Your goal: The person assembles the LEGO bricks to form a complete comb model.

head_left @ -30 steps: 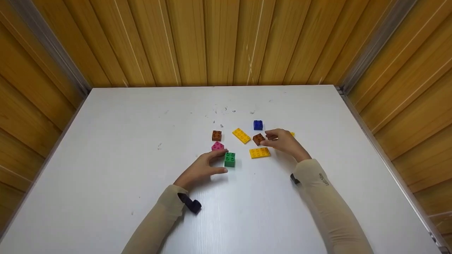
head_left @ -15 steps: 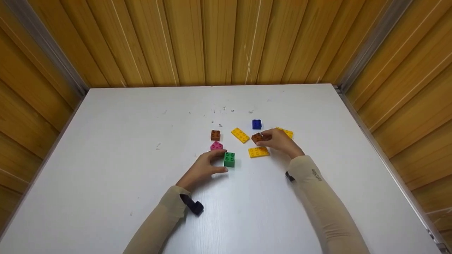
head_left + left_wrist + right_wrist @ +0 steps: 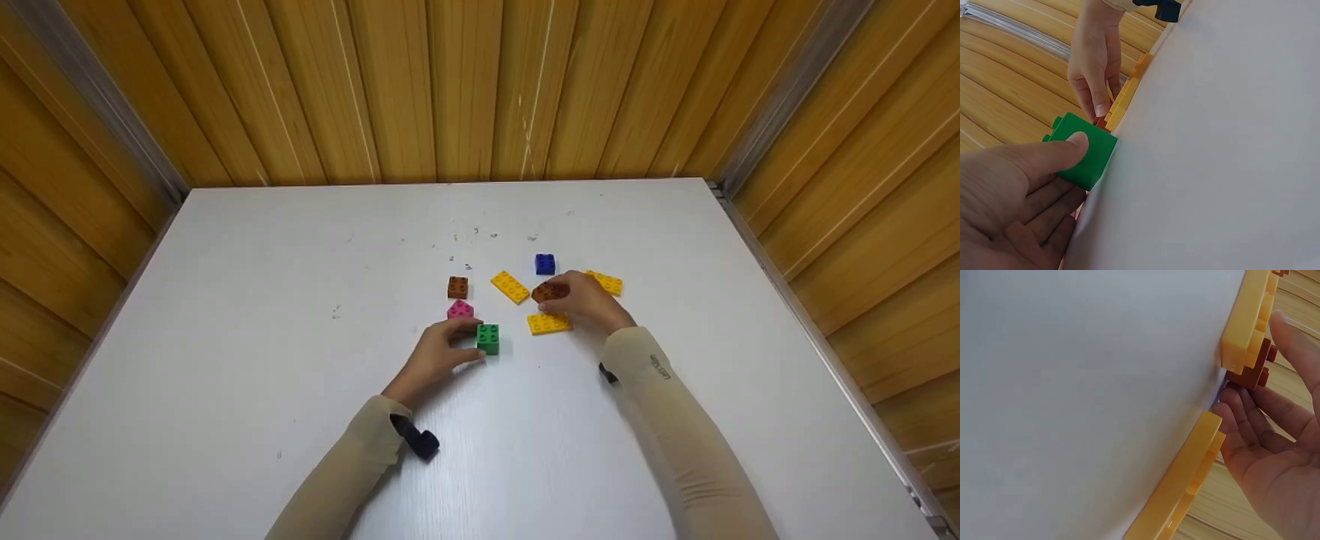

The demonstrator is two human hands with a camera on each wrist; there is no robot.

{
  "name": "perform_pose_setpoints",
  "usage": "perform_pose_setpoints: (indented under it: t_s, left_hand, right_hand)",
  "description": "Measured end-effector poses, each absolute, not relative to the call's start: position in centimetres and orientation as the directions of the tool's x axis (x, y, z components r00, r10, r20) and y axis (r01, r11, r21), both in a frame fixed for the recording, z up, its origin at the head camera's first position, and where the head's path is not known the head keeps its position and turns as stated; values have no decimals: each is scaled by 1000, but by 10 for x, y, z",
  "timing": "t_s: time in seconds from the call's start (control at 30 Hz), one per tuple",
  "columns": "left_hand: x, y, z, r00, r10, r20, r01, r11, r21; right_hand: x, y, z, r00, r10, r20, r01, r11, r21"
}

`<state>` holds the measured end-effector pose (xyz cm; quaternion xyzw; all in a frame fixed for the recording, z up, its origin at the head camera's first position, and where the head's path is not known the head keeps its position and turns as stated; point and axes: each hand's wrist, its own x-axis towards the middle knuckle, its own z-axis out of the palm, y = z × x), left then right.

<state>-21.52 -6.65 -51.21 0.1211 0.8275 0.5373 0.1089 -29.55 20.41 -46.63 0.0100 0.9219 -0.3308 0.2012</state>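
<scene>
In the head view my left hand (image 3: 433, 354) holds a green building brick (image 3: 487, 340) between thumb and fingers. The thumb lies flat on the face of the green brick (image 3: 1086, 160) in the left wrist view. Farther right, my right hand (image 3: 589, 301) has thumb and fingers on either side of a brown brick (image 3: 544, 292), pinching it. In the right wrist view the brown brick (image 3: 1249, 374) is partly hidden behind a yellow brick (image 3: 1238, 332), with fingertips against its far side. Both bricks appear to be at the tabletop.
Nearby on the white table (image 3: 300, 262) lie a pink brick (image 3: 460, 309), another brown brick (image 3: 457, 287), a blue brick (image 3: 545, 264) and flat yellow bricks: one left (image 3: 510, 287), one in front (image 3: 548, 323), one behind the right hand (image 3: 606, 283). Wooden panels (image 3: 465, 90) surround the table.
My right hand has moved slightly left and its fingers have come round the brown brick, which has turned a little. My left thumb has closed in against the green brick.
</scene>
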Motion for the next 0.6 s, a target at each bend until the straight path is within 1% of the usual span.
perform_pose_setpoints:
  t_s: [0.3, 0.6]
  left_hand:
    - [-214, -65, -512, -954, 294, -66, 57, 391, 919]
    - [-214, -66, -510, -951, 301, -71, 53, 386, 921]
  right_hand:
    - [-296, 201, -465, -923, -120, -366, 139, 783, -606]
    - [-296, 202, -465, -921, -108, -373, 158, 775, -612]
